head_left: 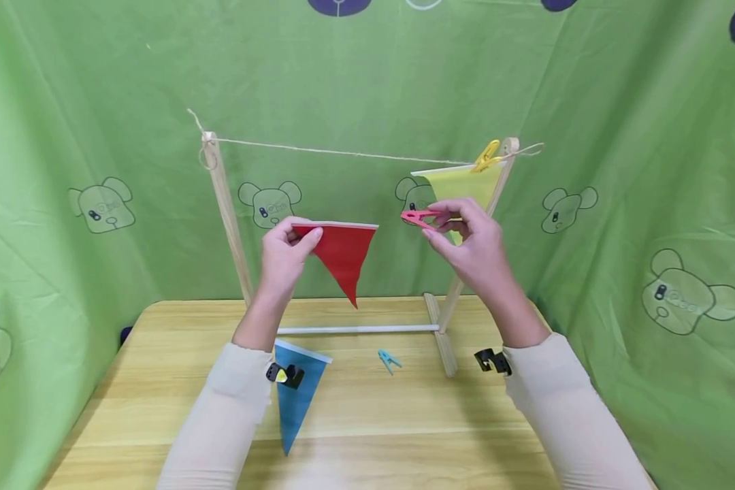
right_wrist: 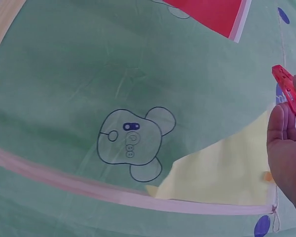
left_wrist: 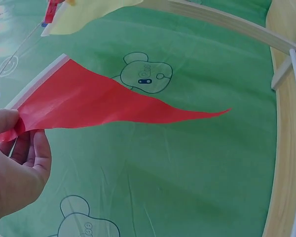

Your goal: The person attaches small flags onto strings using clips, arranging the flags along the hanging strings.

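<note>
My left hand (head_left: 284,255) pinches a red triangular pennant (head_left: 345,253) by the left end of its white top edge, and its tip hangs down. To the right, my right hand (head_left: 473,235) holds a pink clothespin (head_left: 418,217) between thumb and fingers, its nose pointing left toward the pennant. A gap separates the two. Above both hands runs a thin string (head_left: 343,154) between wooden posts. From its right end hangs a yellow pennant (head_left: 459,182), clipped by a yellow clothespin (head_left: 486,156); my right hand covers part of that pennant.
On the wooden table (head_left: 367,422) lie a blue pennant (head_left: 300,388), partly behind the left wrist, and a blue clothespin (head_left: 388,361). A white rod (head_left: 361,329) joins the stand low down, near the right wooden post (head_left: 450,303). Green cloth (head_left: 355,82) surrounds the table.
</note>
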Available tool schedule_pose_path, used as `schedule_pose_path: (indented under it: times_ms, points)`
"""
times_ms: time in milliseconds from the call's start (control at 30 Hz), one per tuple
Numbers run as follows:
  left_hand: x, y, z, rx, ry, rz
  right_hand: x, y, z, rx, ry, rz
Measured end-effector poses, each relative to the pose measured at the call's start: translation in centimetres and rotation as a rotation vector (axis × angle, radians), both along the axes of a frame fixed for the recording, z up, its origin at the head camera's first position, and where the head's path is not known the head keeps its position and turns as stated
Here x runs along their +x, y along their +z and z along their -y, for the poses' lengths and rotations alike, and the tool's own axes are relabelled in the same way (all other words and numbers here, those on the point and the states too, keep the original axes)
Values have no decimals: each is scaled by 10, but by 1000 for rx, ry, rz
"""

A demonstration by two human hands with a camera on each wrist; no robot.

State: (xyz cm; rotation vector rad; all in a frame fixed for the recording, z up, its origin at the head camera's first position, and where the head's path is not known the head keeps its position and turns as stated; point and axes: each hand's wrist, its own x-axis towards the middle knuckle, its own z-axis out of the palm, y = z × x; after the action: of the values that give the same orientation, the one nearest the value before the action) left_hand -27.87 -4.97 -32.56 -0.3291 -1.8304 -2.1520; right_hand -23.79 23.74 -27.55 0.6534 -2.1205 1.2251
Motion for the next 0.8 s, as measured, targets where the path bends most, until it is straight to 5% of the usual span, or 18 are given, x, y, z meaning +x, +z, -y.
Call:
schedule_pose_path:
  times_ms: [267, 800]
  points:
    - [-1, 7, -3, -8, -7, -4, -3, 12, 4, -14, 62, -48]
    - [-4, 26, -19, 25, -59, 4, -4, 42, 4, 48, 5, -91]
